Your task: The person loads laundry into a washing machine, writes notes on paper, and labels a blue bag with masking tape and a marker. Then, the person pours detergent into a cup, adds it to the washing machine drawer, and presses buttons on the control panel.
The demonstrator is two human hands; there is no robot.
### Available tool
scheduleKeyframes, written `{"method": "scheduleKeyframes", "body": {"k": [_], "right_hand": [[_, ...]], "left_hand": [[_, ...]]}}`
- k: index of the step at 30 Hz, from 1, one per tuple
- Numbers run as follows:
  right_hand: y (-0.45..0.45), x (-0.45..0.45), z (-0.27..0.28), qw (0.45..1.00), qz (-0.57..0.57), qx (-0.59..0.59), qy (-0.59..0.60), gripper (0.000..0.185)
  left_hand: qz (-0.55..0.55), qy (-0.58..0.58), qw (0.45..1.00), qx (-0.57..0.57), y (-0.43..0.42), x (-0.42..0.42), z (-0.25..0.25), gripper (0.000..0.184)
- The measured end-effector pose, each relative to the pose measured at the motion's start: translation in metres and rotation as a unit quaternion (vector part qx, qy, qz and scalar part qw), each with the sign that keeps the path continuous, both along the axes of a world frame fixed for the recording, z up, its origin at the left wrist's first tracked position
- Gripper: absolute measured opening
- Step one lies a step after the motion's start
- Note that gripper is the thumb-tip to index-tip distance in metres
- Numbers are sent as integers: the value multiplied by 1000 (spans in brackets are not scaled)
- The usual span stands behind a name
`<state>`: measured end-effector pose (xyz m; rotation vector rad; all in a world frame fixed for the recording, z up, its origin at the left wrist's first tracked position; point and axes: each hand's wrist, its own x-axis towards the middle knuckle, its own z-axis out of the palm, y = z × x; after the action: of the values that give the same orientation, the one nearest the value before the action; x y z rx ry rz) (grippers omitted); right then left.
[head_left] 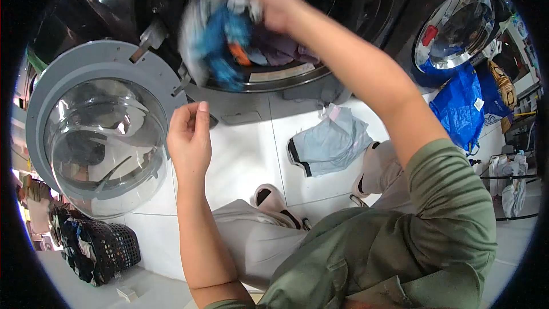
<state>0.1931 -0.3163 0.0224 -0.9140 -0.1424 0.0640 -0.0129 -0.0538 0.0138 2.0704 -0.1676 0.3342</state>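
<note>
My right hand (pixel 277 7) is at the mouth of a dark front-loading washer, its fingers closed on a motion-blurred bundle of clothes (pixel 220 37), grey, white and blue with an orange patch. Dark purple laundry (pixel 280 47) lies inside the drum opening, just below that hand. Lower down, my left hand (pixel 190 129) is held up with curled fingers and a raised thumb; I see nothing in it. It is beside the washer's round door (pixel 43 143), which is swung wide to the left. A light grey-blue garment with a black band (pixel 331 143) lies on the floor.
A black perforated basket (pixel 123 246) filled with clothes stands at the lower left. To the right, another machine's round door (pixel 420 51) hangs open above a blue bag (pixel 457 109). My shoes (pixel 271 201) are on the white tiled floor (pixel 229 166).
</note>
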Motion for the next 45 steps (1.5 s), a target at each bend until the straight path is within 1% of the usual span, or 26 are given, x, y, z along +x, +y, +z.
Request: {"method": "scheduleKeyframes", "body": {"k": [2, 4, 5, 7, 9, 10, 12, 14, 18, 21, 23, 25, 27, 28, 29, 30, 31, 32, 34, 36, 38, 39, 41, 42, 44, 45], "right_hand": [[-45, -2, 55, 984, -88, 92, -121, 36], [-51, -21, 33, 946, -278, -125, -113, 40], [-57, -31, 5, 925, -161, -318, -132, 29], [-53, -64, -101, 837, 4, -527, -151, 36], [-52, -123, -215, 662, 217, -697, -169, 43], [-57, -155, -313, 589, 358, -724, -40, 48], [-62, -255, -376, 471, 320, -822, -14, 51], [-72, -302, -419, 442, 272, -854, -31, 45], [-87, -288, -438, 495, 248, -832, 35, 33], [-100, -224, -359, 488, 350, -800, -9, 17], [-110, -183, -291, 556, 492, -666, 67, 14], [-119, -157, -213, 698, 518, -487, 83, 18], [-119, -148, -148, 841, 401, -361, -16, 20], [-107, -149, -124, 908, 326, -252, -73, 19], [-86, -153, -93, 944, 290, -146, -52, 19], [-60, -161, -60, 961, 243, -108, -74, 20], [-38, -163, -42, 968, 231, -82, -60, 31], [-15, -162, -30, 974, 195, -80, -79, 18], [5, -180, 10, 925, 129, -291, -205, 9], [7, -175, -18, 817, -21, -454, -354, 64], [25, -213, -66, 842, 194, -464, -193, 93], [40, -224, -87, 806, 268, -523, -77, 87], [59, -240, -83, 754, 364, -544, -56, 74], [60, -231, -92, 778, 431, -456, -5, 67], [53, -158, -55, 639, 285, -709, -88, 47], [37, -111, -46, 652, 228, -719, -77, 40]], "left_hand": [[-7, -19, 999, 30, 2, -4, 3, 27], [-22, -29, 999, -19, 7, -2, -4, 28], [-29, -9, 999, -17, 13, 1, -7, 28], [-25, 17, 1000, -4, 17, 2, -8, 29], [-32, 33, 999, -9, 18, 1, -10, 29], [-36, 38, 999, -11, 19, 1, -11, 29], [-46, 49, 998, 14, 16, 0, -13, 28], [-58, 58, 996, 33, 13, 0, -15, 27], [-85, 83, 992, 44, 5, 1, -18, 27], [-98, 110, 988, 39, -1, 9, -23, 28], [-99, 136, 985, 29, -2, 12, -22, 29], [-134, 144, 980, 25, -3, 14, -22, 32], [-165, 156, 974, 18, -10, 14, -31, 40], [-155, 121, 979, 55, -20, 10, -36, 61], [-177, 75, 974, 121, -31, 5, -45, 68], [-218, 143, 965, 40, -39, 7, -68, 67], [-263, 206, 942, -39, -45, 12, -93, 66], [-295, 272, 909, -115, -52, 18, -118, 65], [-238, 312, 884, -255, -63, 14, -88, 61], [-178, 277, 883, -334, -51, 15, -57, 56], [-124, 231, 900, -349, -20, 21, -38, 52], [-93, 215, 914, -331, -1, 24, -37, 50], [-35, 204, 942, -264, 35, 32, -48, 46], [-21, 204, 955, -213, 48, 37, -56, 44], [-47, 177, 979, -87, 33, 19, -22, 36], [-5, 152, 984, -93, 36, 22, -27, 35]]}}
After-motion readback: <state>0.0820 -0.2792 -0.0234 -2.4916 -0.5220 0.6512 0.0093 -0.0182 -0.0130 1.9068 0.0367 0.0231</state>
